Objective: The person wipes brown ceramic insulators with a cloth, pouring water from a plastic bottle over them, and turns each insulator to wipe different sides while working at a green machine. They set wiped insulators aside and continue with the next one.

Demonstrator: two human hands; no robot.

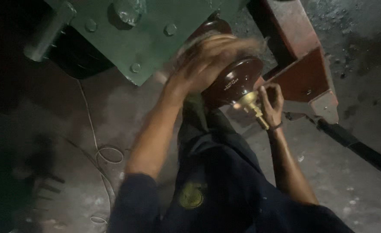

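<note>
Near you: your dark blue sleeves and trousers point(225, 181) fill the bottom centre of the frame, with a round yellow patch point(191, 195) on the cloth at lower centre.
Floor: the grey concrete floor point(354, 185) spreads to lower right and lower left; a thin pale wire point(102, 155) loops over it at left of centre.
Lower left: dark shapes lie in shadow there, too dim to tell apart.
Right edge: a black bar point(363, 149) runs down toward the right edge, starting at the foot of a reddish-brown steel frame point(304, 73) in the upper right.
Far: a green bolted metal plate point(151, 39) stands across the upper centre, with a grey handle point(48, 32) at the upper left.
In the way: your left forearm and the green plate crowd the insulator's upper side; the frame sits just beside its right.
Insulator: the dark brown ceramic insulator point(235, 82) sits at upper centre, held up between both hands, its brass threaded stud point(256, 108) pointing down to the right.
Left grip: your left hand point(212, 58) lies spread over the insulator's top, blurred; fingers wrapped on it.
Right grip: your right hand point(271, 101) curls beside the brass stud, fingertips touching it; how tightly it pinches you cannot tell.
</note>
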